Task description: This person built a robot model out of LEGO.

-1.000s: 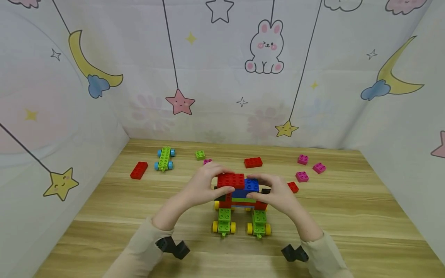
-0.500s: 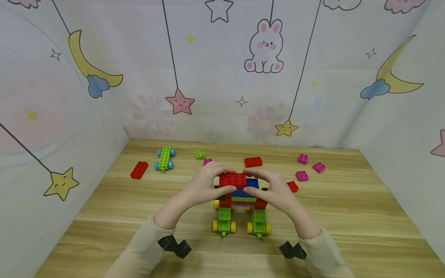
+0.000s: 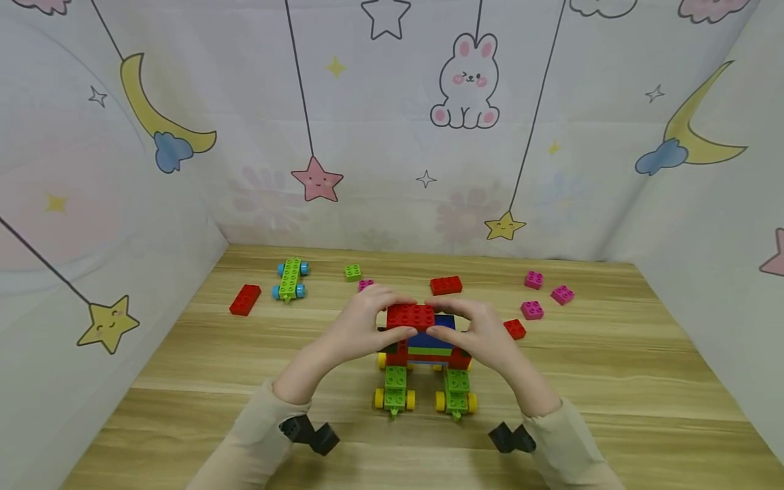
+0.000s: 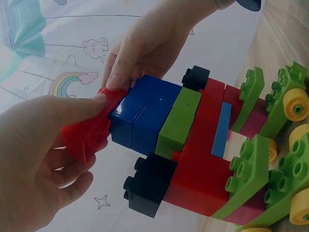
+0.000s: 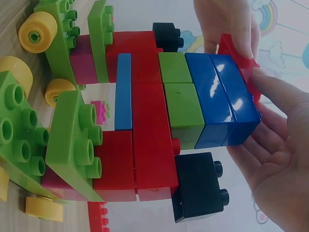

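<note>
Over the top of a built brick vehicle (image 3: pixel 429 357), a red brick (image 3: pixel 410 315) sits at the stacked blue bricks (image 4: pixel 145 111). My left hand (image 3: pixel 352 327) pinches the red brick's left part, thumb on the near side and fingers behind. At its right end, my right hand (image 3: pixel 490 337) has its thumb on the near side and its fingers on the far side. In the left wrist view the red brick looks tilted and overhangs the blue ones. Below come lime bricks (image 5: pixel 183 106), red bricks, black side bricks (image 5: pixel 200 186) and green wheeled bases (image 3: pixel 395 388).
Behind the vehicle lie a red brick (image 3: pixel 446 285), a green brick (image 3: pixel 352 273) and a partly covered pink brick (image 3: pixel 365 284). Farther left are a green base with blue wheels (image 3: pixel 290 279) and another red brick (image 3: pixel 246 300). Several pink bricks (image 3: pixel 532 310) lie to the right.
My right hand has moved left from the blue brick to the red brick's right end. The red brick has shifted slightly right with my left hand still holding it. The last half second shows little movement.
</note>
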A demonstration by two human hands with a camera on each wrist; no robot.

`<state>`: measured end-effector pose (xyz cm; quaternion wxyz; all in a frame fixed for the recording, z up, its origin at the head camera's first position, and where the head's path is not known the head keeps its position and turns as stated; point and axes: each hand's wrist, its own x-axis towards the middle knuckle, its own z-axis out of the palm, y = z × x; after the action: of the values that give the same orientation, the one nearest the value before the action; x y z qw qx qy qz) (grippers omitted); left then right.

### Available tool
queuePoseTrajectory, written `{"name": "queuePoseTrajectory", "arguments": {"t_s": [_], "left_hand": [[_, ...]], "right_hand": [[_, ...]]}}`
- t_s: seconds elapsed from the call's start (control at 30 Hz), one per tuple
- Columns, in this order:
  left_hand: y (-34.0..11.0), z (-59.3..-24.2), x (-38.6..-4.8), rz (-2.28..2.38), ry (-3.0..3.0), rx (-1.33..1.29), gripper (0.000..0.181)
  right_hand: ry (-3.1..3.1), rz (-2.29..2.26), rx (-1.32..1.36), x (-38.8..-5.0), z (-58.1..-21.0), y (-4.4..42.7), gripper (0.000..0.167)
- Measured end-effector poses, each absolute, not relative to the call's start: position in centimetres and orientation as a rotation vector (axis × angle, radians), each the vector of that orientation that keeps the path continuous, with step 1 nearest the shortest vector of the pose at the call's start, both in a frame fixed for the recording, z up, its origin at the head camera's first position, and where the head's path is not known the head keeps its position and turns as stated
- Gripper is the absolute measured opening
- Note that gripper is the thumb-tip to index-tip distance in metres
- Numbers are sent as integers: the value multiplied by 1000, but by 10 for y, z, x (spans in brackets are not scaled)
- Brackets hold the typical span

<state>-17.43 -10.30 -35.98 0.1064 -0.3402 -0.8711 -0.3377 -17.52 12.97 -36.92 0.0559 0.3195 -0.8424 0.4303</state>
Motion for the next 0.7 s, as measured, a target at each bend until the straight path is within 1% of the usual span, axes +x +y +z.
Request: {"name": "queuePoseTrajectory", "arguments": {"t_s": [0.7], "left_hand": [[-103,-363,-177,-1070,-2602,-968,38]], "right_hand": [[-2613,1341,946,-178,-366,128,38]]}}
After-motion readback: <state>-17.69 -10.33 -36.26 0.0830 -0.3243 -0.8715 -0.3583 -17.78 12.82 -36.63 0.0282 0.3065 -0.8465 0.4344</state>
